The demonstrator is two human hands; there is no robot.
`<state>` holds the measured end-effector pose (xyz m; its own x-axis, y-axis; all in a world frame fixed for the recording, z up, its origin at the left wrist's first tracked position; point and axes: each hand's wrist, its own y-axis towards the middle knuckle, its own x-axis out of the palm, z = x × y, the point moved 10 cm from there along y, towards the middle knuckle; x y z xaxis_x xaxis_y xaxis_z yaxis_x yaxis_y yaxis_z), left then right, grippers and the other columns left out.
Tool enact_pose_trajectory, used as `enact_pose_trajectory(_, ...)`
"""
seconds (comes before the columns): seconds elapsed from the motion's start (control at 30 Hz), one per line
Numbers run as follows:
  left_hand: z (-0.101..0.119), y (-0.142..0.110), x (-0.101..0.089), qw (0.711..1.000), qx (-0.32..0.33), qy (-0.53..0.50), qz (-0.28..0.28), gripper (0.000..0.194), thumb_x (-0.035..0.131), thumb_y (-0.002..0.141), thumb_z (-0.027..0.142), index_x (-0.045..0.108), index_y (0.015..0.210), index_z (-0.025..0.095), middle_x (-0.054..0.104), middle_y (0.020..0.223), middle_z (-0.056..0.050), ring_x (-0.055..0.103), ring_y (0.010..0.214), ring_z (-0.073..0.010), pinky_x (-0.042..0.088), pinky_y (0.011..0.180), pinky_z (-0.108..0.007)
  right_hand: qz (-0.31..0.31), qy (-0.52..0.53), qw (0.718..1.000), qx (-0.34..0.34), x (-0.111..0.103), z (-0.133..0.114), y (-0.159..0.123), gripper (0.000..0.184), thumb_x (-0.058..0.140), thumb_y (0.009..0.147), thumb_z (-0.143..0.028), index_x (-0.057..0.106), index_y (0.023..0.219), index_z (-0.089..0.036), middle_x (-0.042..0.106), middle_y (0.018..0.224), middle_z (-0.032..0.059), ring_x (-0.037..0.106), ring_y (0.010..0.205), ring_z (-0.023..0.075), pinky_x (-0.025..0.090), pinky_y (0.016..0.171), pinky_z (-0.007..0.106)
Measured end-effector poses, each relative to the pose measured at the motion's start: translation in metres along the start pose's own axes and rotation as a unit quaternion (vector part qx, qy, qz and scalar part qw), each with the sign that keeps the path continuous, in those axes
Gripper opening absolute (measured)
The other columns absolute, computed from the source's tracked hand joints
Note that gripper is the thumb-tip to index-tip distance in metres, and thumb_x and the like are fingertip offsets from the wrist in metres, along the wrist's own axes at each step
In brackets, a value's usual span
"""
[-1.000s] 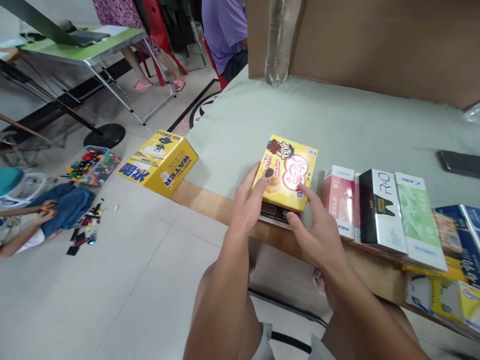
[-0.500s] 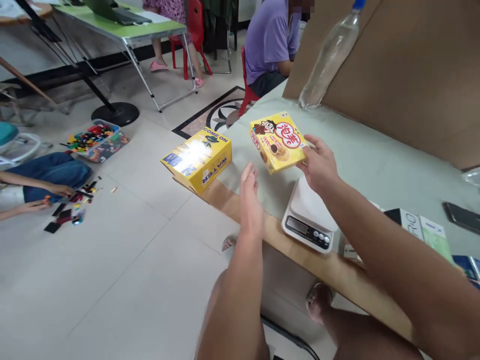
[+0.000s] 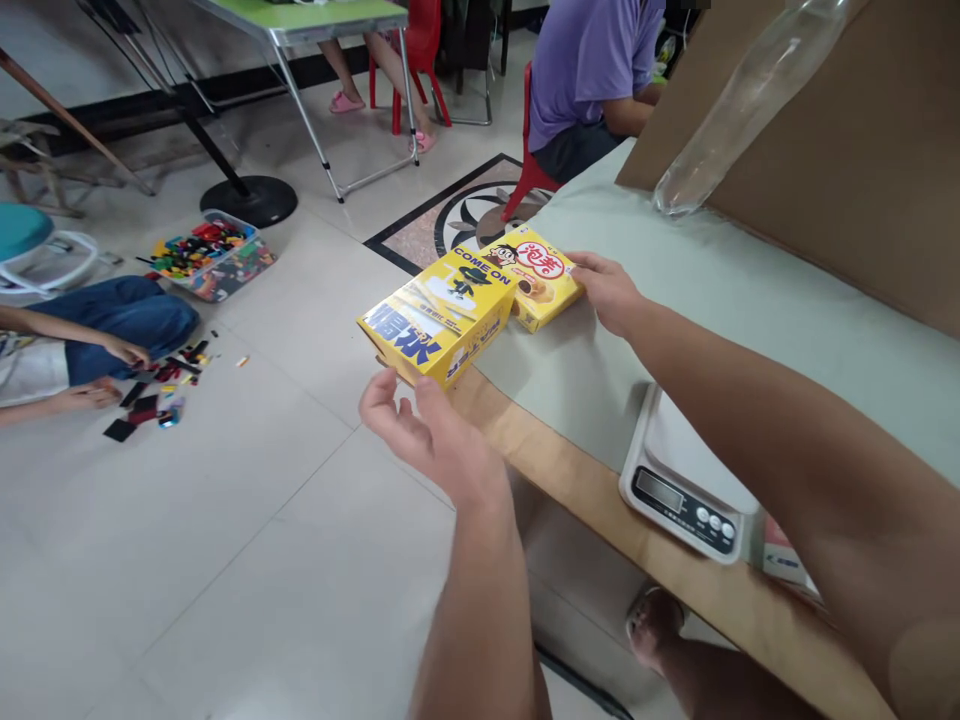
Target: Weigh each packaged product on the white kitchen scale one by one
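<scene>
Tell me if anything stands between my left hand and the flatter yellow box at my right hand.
Yes: the larger yellow COME ON box stands between the left hand and the flatter yellow box. Nothing visible lies between that box and the right hand, which holds its right edge.

Both arms (image 3: pixel 480 600) forward, left hand (image 3: pixel 439 440) low with fingers (image 3: pixel 377 392) half-curled, right hand (image 3: pixel 611 293) farther out in a pinch.
</scene>
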<state>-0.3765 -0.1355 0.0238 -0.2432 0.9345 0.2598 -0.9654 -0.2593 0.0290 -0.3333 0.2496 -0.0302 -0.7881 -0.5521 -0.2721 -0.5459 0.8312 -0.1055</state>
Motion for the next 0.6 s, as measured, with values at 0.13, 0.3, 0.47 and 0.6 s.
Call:
enact_pose_trajectory(0.13, -0.033, 0.017, 0.018, 0.990, -0.122, -0.015, -0.070, 0.046, 0.061, 0.090, 0.036, 0.042, 0.131, 0.028, 0.048, 0.151, -0.008, 0.047, 0.147, -0.0213, 0.039, 0.125, -0.038, -0.023, -0.029, 0.999, -0.002, 0.007, 0.003, 0.001, 0.030, 0.063, 0.080, -0.021, 0.077, 0.106, -0.025, 0.079, 0.103, -0.0002, 0.070, 0.100, 0.0200, 0.047, 0.117, 0.051)
enact_pose_trajectory(0.3, -0.036, 0.019, 0.031, 0.986, -0.115, -0.012, -0.120, 0.051, 0.056, 0.093, 0.030, 0.042, 0.143, 0.028, 0.048, 0.161, -0.007, 0.047, 0.151, -0.0203, 0.042, 0.125, -0.035, -0.053, -0.047, 0.997, -0.010, 0.015, -0.001, -0.001, 0.028, 0.066, 0.088, -0.025, 0.077, 0.113, -0.027, 0.079, 0.115, 0.0006, 0.070, 0.106, 0.0187, 0.049, 0.115, 0.047)
enact_pose_trajectory(0.47, -0.036, 0.018, 0.034, 0.982, -0.088, 0.036, -0.166, 0.054, 0.050, 0.099, 0.036, 0.039, 0.152, 0.031, 0.044, 0.166, -0.005, 0.043, 0.156, -0.0208, 0.040, 0.128, -0.036, -0.064, -0.066, 0.996, -0.009, 0.019, -0.003, -0.006, 0.028, 0.062, 0.094, -0.028, 0.075, 0.118, -0.029, 0.078, 0.121, 0.0006, 0.070, 0.111, 0.0197, 0.050, 0.114, 0.047)
enact_pose_trajectory(0.6, -0.027, 0.015, 0.019, 0.991, -0.063, 0.037, -0.115, 0.058, 0.052, 0.098, 0.040, 0.035, 0.153, 0.034, 0.028, 0.174, -0.002, 0.020, 0.166, -0.0226, 0.030, 0.133, -0.040, -0.014, -0.082, 0.996, -0.034, 0.008, -0.018, -0.011, 0.026, 0.060, 0.096, -0.031, 0.070, 0.119, -0.029, 0.073, 0.131, 0.0008, 0.064, 0.125, 0.0209, 0.045, 0.118, 0.046)
